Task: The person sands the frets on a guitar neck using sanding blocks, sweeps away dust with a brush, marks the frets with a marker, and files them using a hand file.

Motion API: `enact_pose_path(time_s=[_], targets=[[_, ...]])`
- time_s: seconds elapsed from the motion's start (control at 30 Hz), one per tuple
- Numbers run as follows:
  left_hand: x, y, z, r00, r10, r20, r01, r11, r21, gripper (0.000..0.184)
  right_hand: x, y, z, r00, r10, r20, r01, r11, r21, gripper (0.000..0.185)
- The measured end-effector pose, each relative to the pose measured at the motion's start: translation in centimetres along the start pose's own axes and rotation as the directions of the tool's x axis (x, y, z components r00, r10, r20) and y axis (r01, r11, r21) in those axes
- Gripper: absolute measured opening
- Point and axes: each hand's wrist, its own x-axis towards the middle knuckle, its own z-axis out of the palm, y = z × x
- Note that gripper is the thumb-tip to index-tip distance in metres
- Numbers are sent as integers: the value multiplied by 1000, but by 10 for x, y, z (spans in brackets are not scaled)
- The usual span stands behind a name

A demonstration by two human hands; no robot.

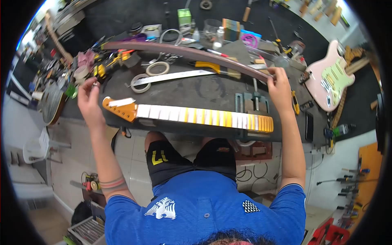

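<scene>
A guitar neck (pixel 196 116) lies in front of me at the bench's near edge, its fretboard covered with white and yellow strips of tape and its headstock to the left. Behind it, a long straight brownish bar (pixel 183 52) spans the bench. My right hand (pixel 279 87) has its fingers closed on the bar's right end. Beside the headstock, my left hand (pixel 90 98) is raised with thumb and fingers pinched together; a tiny pale thing shows at the fingertips, too small to name. A metal vise (pixel 254 102) stands behind the neck's right end.
Masking tape rolls (pixel 157 68) and a white steel ruler (pixel 179 75) lie mid-bench, near a yellow-handled tool (pixel 208 65). At left is a yellow drill (pixel 110 65). A pink guitar body (pixel 326 79) rests at right, by a phone (pixel 309 126). Bottles and boxes crowd the back.
</scene>
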Motion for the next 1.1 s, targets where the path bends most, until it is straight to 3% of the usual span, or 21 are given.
enact_pose_path(time_s=[0.1,0.17,0.2,0.3,0.4,0.5,0.63,0.7,0.73,0.83,0.97,1.0,1.1], targets=[[-73,1,-14,993,113,-30,-108,985,138,23,32,-60,43,891,-386,239,381,922,71,19],[-116,-2,-26,1000,6,-9,-6,998,58,23,43,-102,82,807,-360,467,363,928,87,15],[-134,-2,-35,1000,-5,27,2,993,120,21,49,-104,111,739,-468,484,501,863,70,24],[-171,13,-63,994,58,90,-91,904,418,15,73,-114,175,640,-430,636,660,732,-170,29],[-205,12,-99,1000,-11,16,3,895,447,13,79,-137,197,639,-388,664,729,580,-362,31],[-232,7,-129,991,-106,-79,130,896,424,13,69,-121,225,624,-519,585,780,454,-430,22],[-247,-2,-143,972,-215,-98,236,884,403,16,73,-120,228,589,-486,646,802,449,-394,19],[-243,1,-133,976,-219,-19,204,873,443,17,82,-109,223,549,-495,673,819,478,-317,19],[-239,3,-125,975,-220,21,187,870,457,17,86,-116,196,559,-562,610,787,591,-177,20],[-229,3,-104,974,-198,108,133,891,434,19,94,-128,165,628,-610,484,693,721,9,23],[-217,-3,-77,969,-136,208,44,917,396,20,96,-156,147,823,-488,290,522,851,-49,25],[-214,-2,-70,968,-122,221,27,920,392,20,96,-167,142,820,-557,132,565,825,-21,25],[-207,3,-55,966,-95,242,0,932,363,20,85,-233,108,912,-410,-9,352,771,531,28]])
